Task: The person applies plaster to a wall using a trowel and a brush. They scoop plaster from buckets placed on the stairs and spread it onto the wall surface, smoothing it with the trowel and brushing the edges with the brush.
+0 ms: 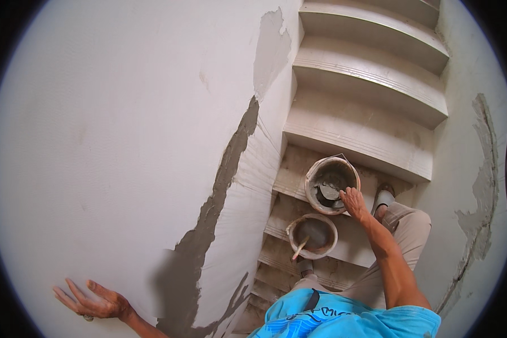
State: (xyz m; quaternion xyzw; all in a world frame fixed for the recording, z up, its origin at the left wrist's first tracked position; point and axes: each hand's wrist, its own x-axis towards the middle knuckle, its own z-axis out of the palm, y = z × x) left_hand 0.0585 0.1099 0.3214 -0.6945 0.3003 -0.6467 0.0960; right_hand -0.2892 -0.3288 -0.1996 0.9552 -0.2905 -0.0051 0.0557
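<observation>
My left hand (96,301) is spread open beside the white wall (96,169) at the lower left, holding nothing. My right hand (355,203) is closed on the handle of a trowel (329,191), whose blade sits inside a pale bucket (312,174) of grey mortar; the handle is mostly hidden by my fingers. Just below it, a second bucket (330,236) holds murky grey contents and a light wooden handle (299,248) leaning on its rim. A long, ragged strip of dark grey mortar (225,174) runs up the left wall, with a paler patch (270,45) above it.
White stairs (366,90) climb away at the top and descend beneath me. My feet (384,200) stand on different steps near the buckets. The right wall (456,158) has a cracked grey repair strip (481,169) close beside my leg.
</observation>
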